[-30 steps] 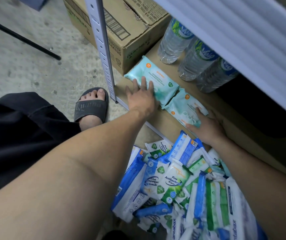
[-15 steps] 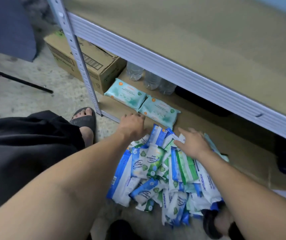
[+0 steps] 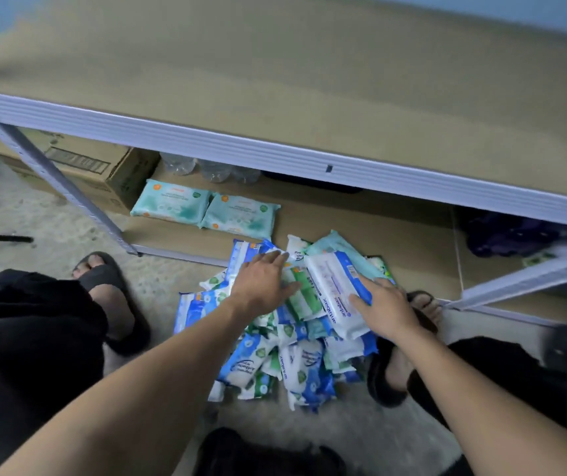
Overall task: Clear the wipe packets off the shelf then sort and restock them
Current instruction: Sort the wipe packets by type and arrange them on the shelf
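Sorting now: steadying the floor pile of wipe packets (image 3: 275, 355) with a flat, spread left hand (image 3: 261, 286), gripping one white packet (image 3: 332, 286) in the right hand (image 3: 383, 309), next probably lifting it clear for the bottom shelf (image 3: 361, 221) beside the teal pair (image 3: 186, 206).

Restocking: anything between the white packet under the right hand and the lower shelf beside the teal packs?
Nothing visible blocks the white packet: bare board right of the teal packs; only the pile's far packets lie on the lower shelf edge.
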Motion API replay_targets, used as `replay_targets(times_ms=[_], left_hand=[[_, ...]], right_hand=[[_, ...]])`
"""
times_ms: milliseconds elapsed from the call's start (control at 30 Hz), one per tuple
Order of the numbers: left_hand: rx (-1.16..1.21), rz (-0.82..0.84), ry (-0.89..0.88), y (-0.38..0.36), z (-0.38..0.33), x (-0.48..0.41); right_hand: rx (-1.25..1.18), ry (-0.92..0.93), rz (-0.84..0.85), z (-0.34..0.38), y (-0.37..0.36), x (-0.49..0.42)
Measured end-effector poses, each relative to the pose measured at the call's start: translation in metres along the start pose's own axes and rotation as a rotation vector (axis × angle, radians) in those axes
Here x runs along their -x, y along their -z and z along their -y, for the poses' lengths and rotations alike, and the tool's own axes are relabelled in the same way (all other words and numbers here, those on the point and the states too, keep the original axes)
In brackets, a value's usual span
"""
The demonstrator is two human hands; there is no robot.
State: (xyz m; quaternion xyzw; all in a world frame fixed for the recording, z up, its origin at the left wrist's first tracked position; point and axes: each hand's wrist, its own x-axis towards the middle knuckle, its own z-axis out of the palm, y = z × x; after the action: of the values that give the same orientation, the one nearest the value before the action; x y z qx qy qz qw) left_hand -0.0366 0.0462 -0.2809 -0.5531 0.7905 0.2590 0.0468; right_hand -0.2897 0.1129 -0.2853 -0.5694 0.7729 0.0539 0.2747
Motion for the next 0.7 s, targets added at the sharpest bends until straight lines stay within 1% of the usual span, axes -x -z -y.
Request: replay_targets(times_ms=[133,233,333,467,700], left_hand=[[0.025,-0.021,-0.026,-0.016,-0.038,-0.015],[0.057,0.006,-0.01,-0.027,-0.053,-0.024],[0.0,0.052,-0.034,-0.038,-0.054,-0.025],[-0.106,0.029,-0.053,-0.049,-0.05,-0.024],[-0.066,-0.019,-0.016,-0.052,-0.054,-0.025]], right_hand=[[-0.111,-0.037,-0.038,-0.03,-0.008,-0.011],[-0.178,-0.059,-0.066,-0.039,-0.009,-0.027],[-0.198,-0.052,-0.076,-0.045,-0.01,-0.045],[-0.256,-0.035,-0.058,-0.053,-0.014,-0.068],[-0.439,-0.056,-0.008,-0.053,-0.027,-0.099]])
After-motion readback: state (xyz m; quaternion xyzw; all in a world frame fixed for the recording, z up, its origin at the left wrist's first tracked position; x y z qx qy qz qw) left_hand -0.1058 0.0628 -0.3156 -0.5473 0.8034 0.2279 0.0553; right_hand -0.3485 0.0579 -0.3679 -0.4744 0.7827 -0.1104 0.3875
